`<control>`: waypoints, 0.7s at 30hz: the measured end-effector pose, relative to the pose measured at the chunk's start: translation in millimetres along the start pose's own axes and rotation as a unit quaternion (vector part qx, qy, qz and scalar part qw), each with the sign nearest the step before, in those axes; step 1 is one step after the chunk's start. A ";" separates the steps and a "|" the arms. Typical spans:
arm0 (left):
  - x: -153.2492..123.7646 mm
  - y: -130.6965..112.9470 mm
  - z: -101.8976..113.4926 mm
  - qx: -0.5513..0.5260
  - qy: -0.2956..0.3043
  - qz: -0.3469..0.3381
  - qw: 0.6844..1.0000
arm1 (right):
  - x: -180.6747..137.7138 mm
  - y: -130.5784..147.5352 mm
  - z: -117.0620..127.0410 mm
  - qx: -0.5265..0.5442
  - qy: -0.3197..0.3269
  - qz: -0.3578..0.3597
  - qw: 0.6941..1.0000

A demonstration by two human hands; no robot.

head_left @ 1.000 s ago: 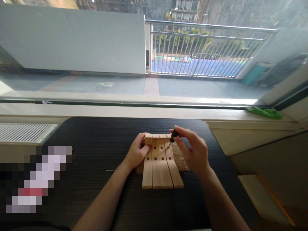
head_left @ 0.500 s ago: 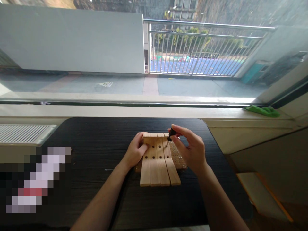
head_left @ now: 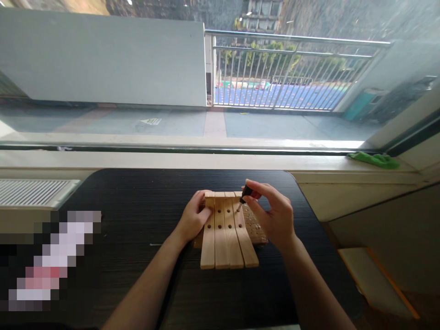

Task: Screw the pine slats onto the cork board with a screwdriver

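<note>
The left hand (head_left: 193, 219) grips the 9 o'clock edge of the wooden slat panel (head_left: 227, 231) lying mid-tabletop (head_left: 137, 215). At the panel's 1 o'clock corner, the right hand (head_left: 273, 217) pinches a small black-handled screwdriver (head_left: 244, 195), tip touching the rightmost slat.

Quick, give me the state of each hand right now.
Left hand: closed against the left edge of the wooden slats, steadying them.
Right hand: grip closed on a small black-handled screwdriver, tip on the rightmost slat.
</note>
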State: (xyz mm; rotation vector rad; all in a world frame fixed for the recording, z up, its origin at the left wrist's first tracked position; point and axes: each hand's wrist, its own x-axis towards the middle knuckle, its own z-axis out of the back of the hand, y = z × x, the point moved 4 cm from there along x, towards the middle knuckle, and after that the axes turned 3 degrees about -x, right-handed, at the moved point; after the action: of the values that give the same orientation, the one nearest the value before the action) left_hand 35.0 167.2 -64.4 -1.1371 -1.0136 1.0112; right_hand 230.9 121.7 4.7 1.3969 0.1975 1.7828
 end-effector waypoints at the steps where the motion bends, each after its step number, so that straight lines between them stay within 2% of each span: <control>1: 0.1 0.0 -0.2 -0.002 -0.001 0.000 1.000 | 0.2 0.7 -0.3 0.000 0.000 0.003 1.000; 16: -0.5 1.1 -0.5 0.000 0.000 0.007 1.000 | 1.6 4.0 0.3 -0.022 -0.016 0.013 1.000; 21: -0.9 1.3 0.2 0.006 -0.001 -0.004 1.000 | 1.3 7.0 0.3 -0.028 0.000 0.030 0.999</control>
State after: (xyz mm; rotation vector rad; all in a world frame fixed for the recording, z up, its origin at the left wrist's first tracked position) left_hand 34.4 166.6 -65.7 -1.1222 -1.0119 1.0121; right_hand 227.5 118.0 9.9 1.3761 0.1047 1.8238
